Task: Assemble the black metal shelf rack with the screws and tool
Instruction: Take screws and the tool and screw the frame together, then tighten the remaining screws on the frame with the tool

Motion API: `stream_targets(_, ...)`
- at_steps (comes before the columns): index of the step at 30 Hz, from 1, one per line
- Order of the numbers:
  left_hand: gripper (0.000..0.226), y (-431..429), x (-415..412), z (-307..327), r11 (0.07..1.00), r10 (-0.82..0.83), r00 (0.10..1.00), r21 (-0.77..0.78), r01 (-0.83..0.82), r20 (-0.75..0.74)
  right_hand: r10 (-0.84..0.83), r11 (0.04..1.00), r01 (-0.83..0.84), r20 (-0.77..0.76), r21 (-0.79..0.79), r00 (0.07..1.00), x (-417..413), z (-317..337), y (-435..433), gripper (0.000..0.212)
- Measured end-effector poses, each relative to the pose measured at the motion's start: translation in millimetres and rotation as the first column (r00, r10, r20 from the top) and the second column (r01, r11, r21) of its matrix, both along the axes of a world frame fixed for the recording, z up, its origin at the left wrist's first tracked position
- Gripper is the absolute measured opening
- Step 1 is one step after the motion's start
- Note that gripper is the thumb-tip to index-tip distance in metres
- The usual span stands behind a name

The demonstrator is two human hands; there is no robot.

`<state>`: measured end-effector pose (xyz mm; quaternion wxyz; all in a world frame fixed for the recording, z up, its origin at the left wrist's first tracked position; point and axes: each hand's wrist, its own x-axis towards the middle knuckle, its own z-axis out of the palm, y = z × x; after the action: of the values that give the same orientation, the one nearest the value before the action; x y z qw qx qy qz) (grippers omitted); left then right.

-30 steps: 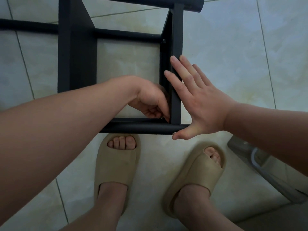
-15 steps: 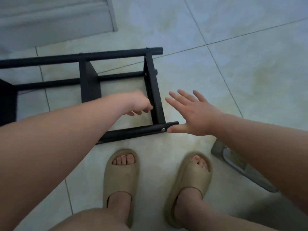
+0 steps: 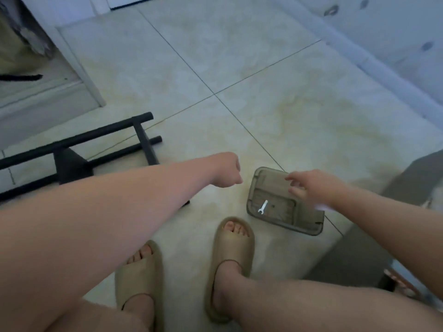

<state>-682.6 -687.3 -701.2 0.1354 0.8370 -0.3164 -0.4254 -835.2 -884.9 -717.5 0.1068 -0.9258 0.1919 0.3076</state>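
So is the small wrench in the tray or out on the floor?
In: the wrench lies flat inside the plastic tray.

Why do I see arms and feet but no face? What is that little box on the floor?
The camera sits on a person's head, looking down, so you see their own arms and slippers. A black metal rack lies on the tiled floor. The box is a see-through tray with a small wrench inside. The right hand reaches over the tray, fingers open, holding nothing. The left hand is curled in a fist; anything inside it is hidden.
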Motion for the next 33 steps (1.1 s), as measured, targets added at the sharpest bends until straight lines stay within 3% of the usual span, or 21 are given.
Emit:
stream_targets(3,0.051,-32,-25,-43,0.995,-0.046,0.998,0.086,0.05,-0.053,-0.05,0.998,0.051,-0.048,0.026,0.998,-19,-38,-22,0.039)
stream_targets(6,0.06,-48,-40,-93,0.99,0.017,0.997,0.141,-0.007,-0.075,-0.089,0.991,0.097,-0.075,0.098,0.993,-24,-85,-31,0.038)
stream_targets(9,0.055,-52,-43,-133,0.989,0.091,0.993,0.126,-0.081,-0.072,-0.126,0.973,0.138,-0.077,0.185,0.989,-19,-127,-32,0.039)
stream_targets(12,0.035,-52,-44,-154,0.991,0.127,0.986,0.044,-0.123,-0.106,-0.105,0.967,0.119,-0.073,0.226,0.992,-10,-160,-34,0.043)
stream_targets(16,0.022,-56,-42,-165,0.977,0.211,0.953,0.006,-0.215,-0.218,0.103,0.986,-0.1,-0.02,0.135,0.994,2,-201,-29,0.051)
stream_targets(20,0.022,-54,-41,-172,0.955,0.281,0.913,-0.007,-0.296,-0.295,0.255,0.963,-0.265,0.146,0.049,0.956,2,-223,-25,0.03)
stream_targets(24,0.022,-50,-42,-175,0.934,0.334,0.872,-0.003,-0.359,-0.359,0.306,0.952,-0.304,0.079,-0.037,0.949,3,-226,-26,0.031)
stream_targets(30,0.022,-52,-42,-173,0.932,0.338,0.871,-0.002,-0.363,-0.355,0.153,0.987,-0.153,-0.006,-0.041,0.988,13,-220,-13,0.023)
stream_targets(33,0.027,-47,-39,-159,0.952,0.294,0.897,0.021,-0.305,-0.331,-0.052,0.999,0.052,-0.023,0.014,0.998,12,-205,-16,0.014)
